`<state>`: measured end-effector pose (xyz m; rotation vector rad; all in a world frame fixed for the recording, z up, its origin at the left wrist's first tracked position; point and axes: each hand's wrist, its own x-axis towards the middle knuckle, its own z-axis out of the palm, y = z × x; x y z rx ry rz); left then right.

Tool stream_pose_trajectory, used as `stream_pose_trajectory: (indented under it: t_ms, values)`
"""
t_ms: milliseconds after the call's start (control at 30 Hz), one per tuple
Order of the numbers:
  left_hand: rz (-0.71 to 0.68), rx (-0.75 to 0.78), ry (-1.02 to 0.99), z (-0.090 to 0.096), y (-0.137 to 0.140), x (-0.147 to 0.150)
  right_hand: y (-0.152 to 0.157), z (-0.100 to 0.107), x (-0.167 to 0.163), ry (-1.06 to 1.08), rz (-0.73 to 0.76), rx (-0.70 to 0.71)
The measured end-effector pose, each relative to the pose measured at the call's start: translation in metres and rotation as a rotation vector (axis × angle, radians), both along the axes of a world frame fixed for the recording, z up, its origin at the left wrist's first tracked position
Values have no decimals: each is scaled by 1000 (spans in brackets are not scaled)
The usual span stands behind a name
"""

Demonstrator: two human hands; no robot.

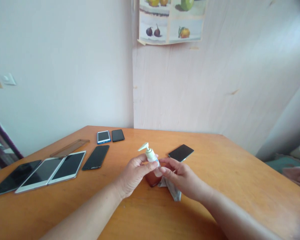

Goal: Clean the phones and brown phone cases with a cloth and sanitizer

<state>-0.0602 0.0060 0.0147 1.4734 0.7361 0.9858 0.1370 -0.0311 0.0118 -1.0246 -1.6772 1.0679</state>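
Note:
A small white pump bottle [150,153] with a clear lower body is held tilted above the table, its nozzle pointing left. My left hand [132,175] is closed around it, thumb in front and fingers behind. The fingertips of my right hand [186,180] pinch at the bottle's lower end. Beneath the hands lies a reddish-brown flat thing [153,180], perhaps a phone or its case, partly hidden. A crumpled light grey cloth [174,191] rests beside it, below my right hand. Just beyond that hand a dark phone [181,152] lies flat.
On the left of the wooden table [230,186] lie two white-framed tablets [67,166], a dark tablet [15,176], a clear brownish case [71,147] and a black phone [96,157]. Farther back are a blue-edged phone [103,136] and a small black phone [118,135]. Walls stand behind.

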Motion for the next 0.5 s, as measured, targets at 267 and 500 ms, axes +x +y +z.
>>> stream_pose_trajectory:
  t_ms: [267,500]
  values:
    - [92,-39,-28,5,8,-4,-7,-6,33,-632,130,83]
    - [122,-27,16,23,7,8,5,-16,27,-696,11,116]
